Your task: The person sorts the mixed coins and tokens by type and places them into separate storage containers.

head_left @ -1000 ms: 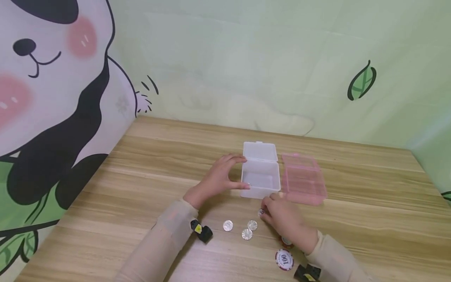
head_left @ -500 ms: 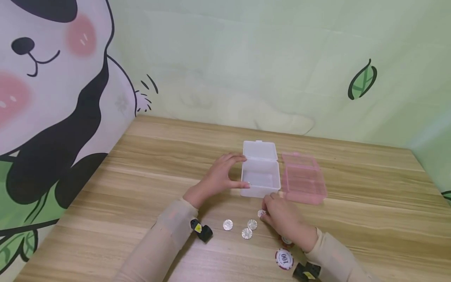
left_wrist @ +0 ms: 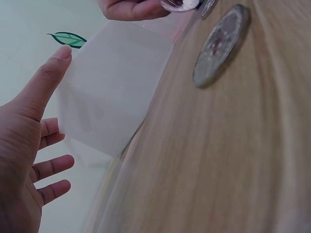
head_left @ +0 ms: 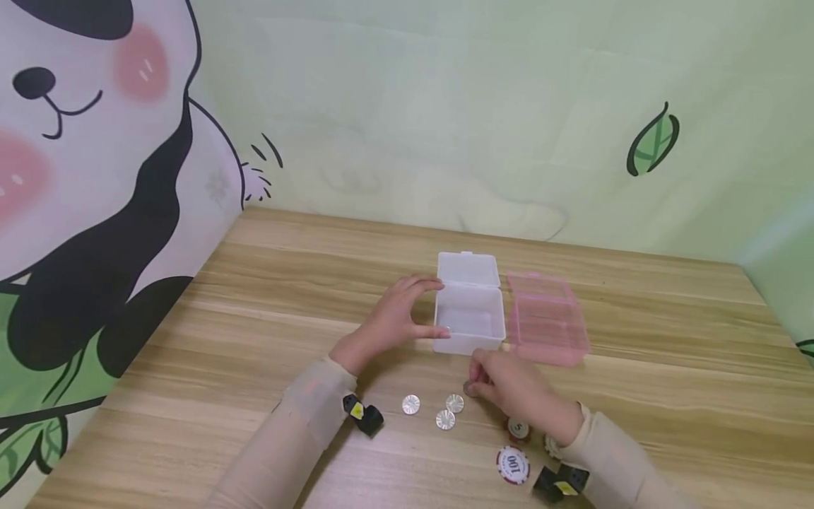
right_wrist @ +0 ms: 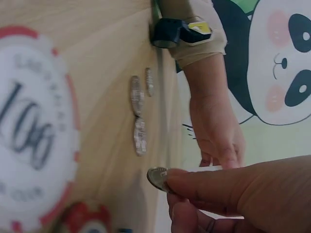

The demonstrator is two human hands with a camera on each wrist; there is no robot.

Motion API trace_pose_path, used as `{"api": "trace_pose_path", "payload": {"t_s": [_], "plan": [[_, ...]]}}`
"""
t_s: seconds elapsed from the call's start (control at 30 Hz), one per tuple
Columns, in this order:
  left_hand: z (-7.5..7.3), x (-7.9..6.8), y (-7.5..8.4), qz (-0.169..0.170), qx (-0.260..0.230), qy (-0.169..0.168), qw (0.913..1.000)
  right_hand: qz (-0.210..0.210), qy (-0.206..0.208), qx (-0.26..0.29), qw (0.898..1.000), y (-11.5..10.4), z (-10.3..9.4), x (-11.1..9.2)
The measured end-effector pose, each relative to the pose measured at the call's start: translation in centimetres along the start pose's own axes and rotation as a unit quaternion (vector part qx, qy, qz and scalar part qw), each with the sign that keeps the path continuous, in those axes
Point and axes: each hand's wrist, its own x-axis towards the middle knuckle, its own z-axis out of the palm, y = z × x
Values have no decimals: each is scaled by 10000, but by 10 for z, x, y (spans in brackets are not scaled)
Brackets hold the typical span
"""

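Observation:
My left hand [head_left: 394, 318] is at the left side of a white lidded plastic box [head_left: 470, 344], thumb along the front rim and fingertips by the back left corner. Its fingers look spread and relaxed in the left wrist view. My right hand [head_left: 524, 392] pinches a silver coin [right_wrist: 156, 178] between thumb and fingers, just in front of the box. Three more silver coins lie on the wood: one alone [head_left: 410, 404] to the left, and a pair side by side, the upper coin [head_left: 454, 404] close to the lower coin [head_left: 445, 420].
A pink see-through box [head_left: 550, 325] with its lid back stands right of the white one. Poker chips lie near my right wrist: a "100" chip [head_left: 512, 464], a red-edged chip [head_left: 518, 428] and one partly hidden chip [head_left: 552, 447]. A patterned cloth [head_left: 407, 127] hangs behind the table.
The right wrist has shifted slightly right, uncovering more of the red-edged chip and another chip. The pinched coin has turned and drops a little lower. My left hand stays at the box.

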Motion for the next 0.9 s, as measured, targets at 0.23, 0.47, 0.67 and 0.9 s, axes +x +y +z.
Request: {"api": "trace_pose_path", "payload": {"t_s": [0.23,0.47,0.67,0.9], "plan": [[0,-1,-1,42,5,52,10000,-222,-259,599,9976,1,-17,2],[-1,-1,-2,37,-22,48,10000,-398,-306,775,9957,3,-34,10],[-1,-1,-2,70,-52,66,9999,-448,-101,767,9960,6,-46,16],[0,0,-1,84,-101,72,9999,-286,-249,1167,9924,8,-58,26]]}}
